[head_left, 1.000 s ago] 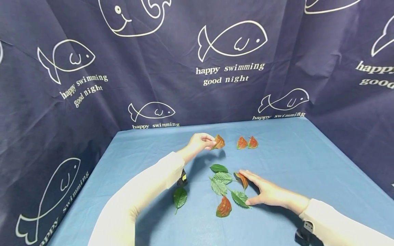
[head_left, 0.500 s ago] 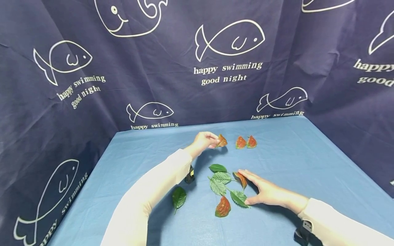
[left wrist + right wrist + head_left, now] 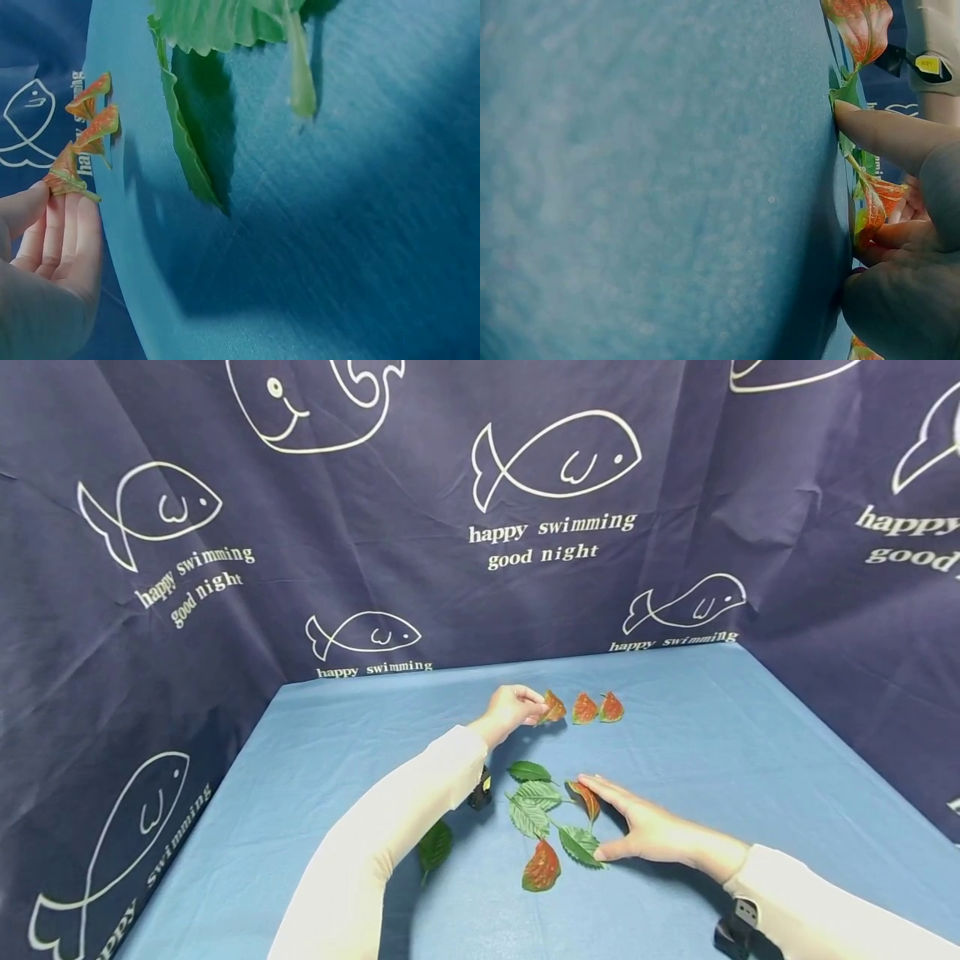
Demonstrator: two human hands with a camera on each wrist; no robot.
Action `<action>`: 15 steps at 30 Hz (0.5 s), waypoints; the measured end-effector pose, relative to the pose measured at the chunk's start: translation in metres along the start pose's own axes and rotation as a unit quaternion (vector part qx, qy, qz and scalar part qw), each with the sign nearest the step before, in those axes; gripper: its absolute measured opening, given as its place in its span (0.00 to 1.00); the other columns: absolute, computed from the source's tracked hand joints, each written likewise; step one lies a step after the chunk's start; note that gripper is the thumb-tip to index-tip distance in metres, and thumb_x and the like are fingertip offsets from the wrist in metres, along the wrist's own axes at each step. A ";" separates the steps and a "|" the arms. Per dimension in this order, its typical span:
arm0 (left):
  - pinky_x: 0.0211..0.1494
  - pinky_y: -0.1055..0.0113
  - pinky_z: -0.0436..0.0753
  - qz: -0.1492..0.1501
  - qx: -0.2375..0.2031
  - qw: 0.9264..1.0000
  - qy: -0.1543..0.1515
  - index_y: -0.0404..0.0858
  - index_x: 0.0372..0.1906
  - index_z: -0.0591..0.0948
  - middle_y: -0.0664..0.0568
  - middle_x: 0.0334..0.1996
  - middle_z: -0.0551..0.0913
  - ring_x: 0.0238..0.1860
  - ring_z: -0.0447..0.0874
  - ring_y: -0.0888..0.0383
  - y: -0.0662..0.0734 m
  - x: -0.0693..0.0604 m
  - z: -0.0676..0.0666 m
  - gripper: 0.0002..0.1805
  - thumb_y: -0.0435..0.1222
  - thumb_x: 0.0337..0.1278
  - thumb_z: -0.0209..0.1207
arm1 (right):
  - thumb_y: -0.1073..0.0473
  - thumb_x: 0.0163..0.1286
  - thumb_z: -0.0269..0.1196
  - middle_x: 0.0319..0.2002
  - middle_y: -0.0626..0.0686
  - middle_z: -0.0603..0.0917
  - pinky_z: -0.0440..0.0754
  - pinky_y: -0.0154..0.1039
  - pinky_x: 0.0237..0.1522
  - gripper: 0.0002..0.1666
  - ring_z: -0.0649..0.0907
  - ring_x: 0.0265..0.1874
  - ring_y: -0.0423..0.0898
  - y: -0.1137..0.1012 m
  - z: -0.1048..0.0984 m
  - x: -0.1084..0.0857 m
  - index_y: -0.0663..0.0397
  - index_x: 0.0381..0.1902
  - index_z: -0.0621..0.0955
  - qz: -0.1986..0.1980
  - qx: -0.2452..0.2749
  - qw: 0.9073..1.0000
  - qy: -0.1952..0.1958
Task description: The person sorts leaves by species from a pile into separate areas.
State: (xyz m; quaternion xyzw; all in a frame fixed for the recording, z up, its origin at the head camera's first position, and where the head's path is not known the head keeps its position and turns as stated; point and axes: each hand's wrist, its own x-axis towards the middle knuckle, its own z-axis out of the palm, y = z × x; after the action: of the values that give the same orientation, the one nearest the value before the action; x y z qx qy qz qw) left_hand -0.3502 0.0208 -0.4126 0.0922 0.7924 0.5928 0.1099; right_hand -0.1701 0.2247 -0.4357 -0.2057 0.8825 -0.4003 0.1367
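In the head view my left hand pinches a red-orange leaf near the back of the table, left of two similar red leaves. The left wrist view has the same leaf between thumb and fingers, its underside and stem showing. My right hand rests spread on the cloth. Its fingertips touch a curved red-orange leaf, and the thumb touches a green leaf. In the right wrist view the thumb lies straight against the green leaf.
Several green leaves cluster left of my right hand, with a red leaf in front of them. A lone green leaf is partly covered by my left sleeve. A dark printed curtain stands behind the blue tablecloth.
My left hand has carried the pinched leaf to the right, closer to the two red leaves. The left sleeve now covers part of the lone green leaf. My right hand stays in place.
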 end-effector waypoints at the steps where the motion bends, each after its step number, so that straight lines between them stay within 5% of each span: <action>1: 0.38 0.67 0.89 -0.001 0.001 1.000 0.001 0.29 0.37 0.84 0.40 0.36 0.88 0.29 0.87 0.56 0.000 0.001 0.001 0.06 0.28 0.54 0.65 | 0.48 0.51 0.75 0.74 0.68 0.52 0.53 0.73 0.67 0.60 0.51 0.73 0.70 0.000 0.000 0.000 0.53 0.75 0.57 0.000 -0.001 1.000 0.000; 15: 0.38 0.69 0.88 -0.023 0.009 0.999 0.023 0.29 0.37 0.84 0.39 0.35 0.87 0.30 0.86 0.57 0.000 0.011 0.005 0.06 0.26 0.53 0.66 | 0.49 0.51 0.75 0.75 0.66 0.53 0.52 0.72 0.68 0.60 0.51 0.73 0.68 0.001 0.000 0.000 0.53 0.75 0.57 0.005 0.004 1.000 0.003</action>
State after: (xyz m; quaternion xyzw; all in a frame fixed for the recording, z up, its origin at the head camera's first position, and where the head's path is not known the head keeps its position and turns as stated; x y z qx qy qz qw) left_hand -0.3592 0.0288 -0.4144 0.0609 0.8023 0.5845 0.1045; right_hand -0.1703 0.2252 -0.4364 -0.1994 0.8824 -0.4036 0.1368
